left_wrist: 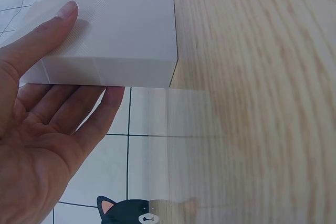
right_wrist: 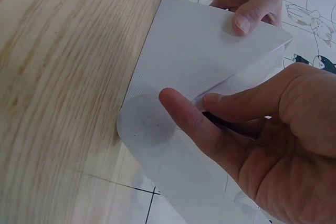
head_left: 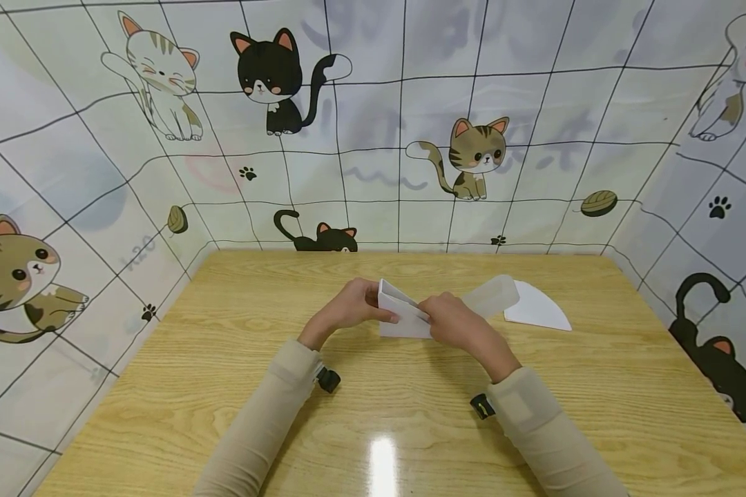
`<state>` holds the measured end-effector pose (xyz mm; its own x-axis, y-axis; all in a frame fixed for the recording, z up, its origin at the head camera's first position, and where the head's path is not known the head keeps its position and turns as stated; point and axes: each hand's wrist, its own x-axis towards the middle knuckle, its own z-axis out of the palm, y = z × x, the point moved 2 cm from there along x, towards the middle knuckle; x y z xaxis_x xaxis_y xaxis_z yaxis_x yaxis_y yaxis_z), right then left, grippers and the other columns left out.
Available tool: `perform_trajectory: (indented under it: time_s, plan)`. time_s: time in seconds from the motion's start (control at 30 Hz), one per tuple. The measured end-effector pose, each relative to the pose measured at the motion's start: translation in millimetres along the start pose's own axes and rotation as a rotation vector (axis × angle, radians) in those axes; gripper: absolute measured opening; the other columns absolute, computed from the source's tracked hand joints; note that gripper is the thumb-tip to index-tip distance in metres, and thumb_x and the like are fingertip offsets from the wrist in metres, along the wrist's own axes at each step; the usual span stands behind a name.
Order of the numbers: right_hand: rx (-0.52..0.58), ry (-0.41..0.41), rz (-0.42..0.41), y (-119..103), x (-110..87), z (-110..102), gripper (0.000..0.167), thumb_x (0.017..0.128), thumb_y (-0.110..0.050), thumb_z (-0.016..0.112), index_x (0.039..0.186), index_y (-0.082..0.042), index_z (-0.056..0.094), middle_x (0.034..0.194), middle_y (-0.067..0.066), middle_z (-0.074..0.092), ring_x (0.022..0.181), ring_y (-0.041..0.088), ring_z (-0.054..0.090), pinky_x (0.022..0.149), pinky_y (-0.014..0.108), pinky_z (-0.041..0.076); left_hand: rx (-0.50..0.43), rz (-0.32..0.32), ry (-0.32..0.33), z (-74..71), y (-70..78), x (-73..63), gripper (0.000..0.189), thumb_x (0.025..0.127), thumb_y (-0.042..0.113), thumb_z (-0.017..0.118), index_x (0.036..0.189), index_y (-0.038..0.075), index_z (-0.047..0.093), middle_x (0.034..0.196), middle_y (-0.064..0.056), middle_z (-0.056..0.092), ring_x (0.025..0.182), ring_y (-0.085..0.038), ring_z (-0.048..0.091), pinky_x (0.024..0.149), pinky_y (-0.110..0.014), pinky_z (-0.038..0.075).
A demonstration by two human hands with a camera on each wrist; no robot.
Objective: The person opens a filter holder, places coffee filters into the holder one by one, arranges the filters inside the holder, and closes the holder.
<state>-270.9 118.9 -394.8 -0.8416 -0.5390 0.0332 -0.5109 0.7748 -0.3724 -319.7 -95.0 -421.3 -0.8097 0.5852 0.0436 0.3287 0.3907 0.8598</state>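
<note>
A white, flat-sided box (head_left: 404, 326), its top gaping at a slant, stands on the wooden table. My left hand (head_left: 358, 304) grips its left end, thumb on the near face and fingers behind. At the opposite end, my right hand (head_left: 450, 319) pinches at the rim with bent fingers; the exact edge between the fingertips is partly hidden. A translucent strip (head_left: 494, 295) extends to the right behind the right hand. In the right wrist view, the strip's rounded part (right_wrist: 147, 121), marked with a small circle, lies against the box's corner.
A white fan-shaped piece (head_left: 539, 308) lies on the table (head_left: 298, 442) to the right, beside the strip. Cat-printed sheeting (head_left: 373, 124) rises behind the table and along both sides. A small black device (head_left: 328, 379) is worn at the left cuff, another (head_left: 481, 407) at the right.
</note>
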Motion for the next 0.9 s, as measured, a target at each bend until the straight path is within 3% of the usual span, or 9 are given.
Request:
perform_trajectory:
  time_s: [0.4,0.7,0.9]
  plan:
    - [-0.01,-0.017,0.0,-0.3,0.0,0.1,0.027,0.09,0.014,0.06,0.11,0.003,0.074,0.097,0.015,0.077,0.068,0.013,0.056,0.063,0.028,0.044,-0.005,-0.002,-0.006,0.0,-0.9,0.4,0.029,0.087,0.016,0.086,0.113,0.01,0.075,0.101,-0.007,0.079,0.087,-0.015,0.074,0.078,-0.029,0.056]
    - [-0.012,-0.025,-0.015,-2.2,-1.6,-1.4,0.021,0.089,0.008,0.067,0.108,0.003,0.074,0.094,0.013,0.076,0.068,0.014,0.056,0.064,0.028,0.046,0.003,-0.003,-0.004,1.0,-0.4,0.3,0.03,0.087,0.016,0.085,0.114,0.01,0.075,0.106,-0.007,0.079,0.09,-0.014,0.074,0.079,-0.029,0.057]
    - [-0.021,-0.029,-0.014,-2.8,-2.1,-2.4,0.02,0.09,0.002,0.073,0.11,0.003,0.073,0.097,0.014,0.077,0.073,0.015,0.064,0.067,0.031,0.051,0.005,-0.006,-0.004,0.9,0.2,0.3,0.03,0.087,0.016,0.085,0.115,0.01,0.075,0.106,-0.007,0.079,0.09,-0.014,0.074,0.079,-0.029,0.057]
